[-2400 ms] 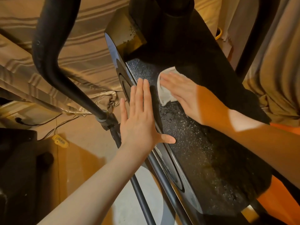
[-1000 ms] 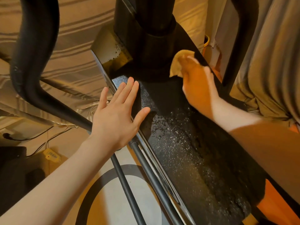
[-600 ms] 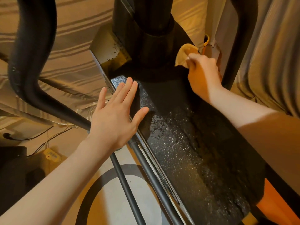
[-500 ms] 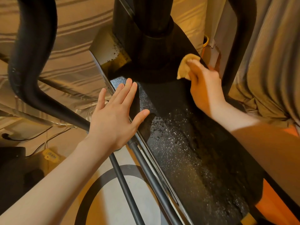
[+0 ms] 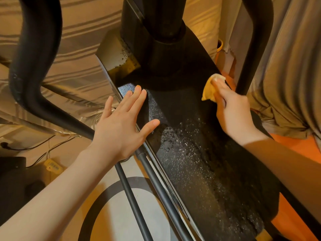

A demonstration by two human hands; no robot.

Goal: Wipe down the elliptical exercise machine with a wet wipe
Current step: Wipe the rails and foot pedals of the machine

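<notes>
While my left hand (image 5: 121,129) lies flat on the speckled black housing (image 5: 199,162) near its left edge, my right hand (image 5: 232,112) pinches the wipe (image 5: 208,91) at the right edge, beside curtain (image 5: 291,66)

No text, brand or number can be read; a small yellow tag (image 5: 52,165) on the floor by the cables bears dark marks too small to make out

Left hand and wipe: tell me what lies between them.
Head view: only the black housing top lies between the left hand and the wipe, bare and dark, with the column base just beyond it.
</notes>
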